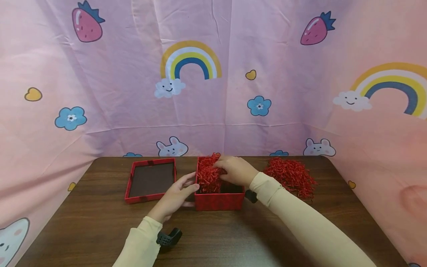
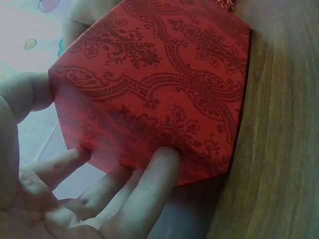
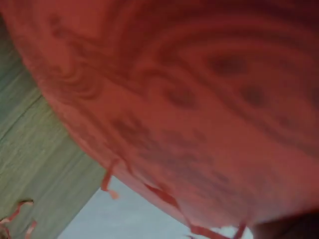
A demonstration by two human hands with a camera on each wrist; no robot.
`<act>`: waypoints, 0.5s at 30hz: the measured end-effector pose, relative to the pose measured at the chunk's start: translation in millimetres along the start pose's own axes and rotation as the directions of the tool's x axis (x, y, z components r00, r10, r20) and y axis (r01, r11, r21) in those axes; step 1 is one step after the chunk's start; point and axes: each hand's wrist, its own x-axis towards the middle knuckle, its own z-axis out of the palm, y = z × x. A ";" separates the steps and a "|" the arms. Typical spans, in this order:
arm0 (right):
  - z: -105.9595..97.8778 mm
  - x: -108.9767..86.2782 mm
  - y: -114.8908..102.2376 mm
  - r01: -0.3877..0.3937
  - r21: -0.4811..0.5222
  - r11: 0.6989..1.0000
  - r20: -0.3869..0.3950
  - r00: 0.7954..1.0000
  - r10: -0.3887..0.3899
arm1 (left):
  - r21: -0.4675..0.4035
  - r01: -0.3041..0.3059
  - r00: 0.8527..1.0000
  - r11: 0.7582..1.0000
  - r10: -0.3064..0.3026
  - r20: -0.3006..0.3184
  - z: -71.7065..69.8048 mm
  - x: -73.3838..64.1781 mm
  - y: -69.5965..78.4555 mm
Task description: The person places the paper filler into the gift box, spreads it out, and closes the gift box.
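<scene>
A red box (image 1: 219, 202) with a dark paisley pattern stands without its lid on the table. My left hand (image 1: 178, 191) rests on the box's left side, its fingers spread along the wall and the thumb near the rim. In the left wrist view, several fingertips (image 2: 167, 159) touch the patterned side. Red shredded paper (image 1: 209, 178) fills the box's left part and rises above the rim. Over the box, my right hand (image 1: 236, 170) holds some of these shreds with curled fingers. The right wrist view shows the box wall (image 3: 174, 114) up close, with no fingers in sight.
A shallow red lid (image 1: 151, 180) with a dark inside lies at the left. To the right sits a loose pile of red shredded paper (image 1: 290, 176). The brown wooden table (image 1: 207, 237) meets a patterned cloth backdrop (image 1: 133, 104) behind.
</scene>
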 end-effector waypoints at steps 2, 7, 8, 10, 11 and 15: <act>5.0 0.3 0.0 0.006 -0.011 1.000 0.038 0.999 -0.006 | 0.000 0.001 1.000 1.000 -0.001 0.002 0.3 0.3 0.4; 11.3 -1.6 -2.3 -0.003 -0.022 1.000 0.140 0.990 0.006 | 0.006 0.003 1.000 1.000 -0.003 -0.001 -0.3 0.7 0.9; 11.6 -2.2 -3.0 -0.006 -0.020 1.000 0.150 0.989 0.009 | 0.008 0.003 1.000 1.000 -0.003 -0.002 -0.5 0.8 0.7; 11.6 -3.4 -4.6 -0.006 -0.013 1.000 0.154 0.988 0.008 | 0.011 0.002 1.000 1.000 -0.002 -0.004 -0.5 0.8 0.6; 11.1 -4.0 -5.5 -0.005 -0.007 1.000 0.153 0.988 0.006 | 0.010 0.004 1.000 1.000 -0.004 -0.009 -0.2 0.7 0.5; 9.6 -5.0 -8.9 0.004 -0.012 1.000 0.155 0.988 -0.002 | 0.005 0.008 1.000 1.000 -0.008 -0.024 0.9 1.0 -0.4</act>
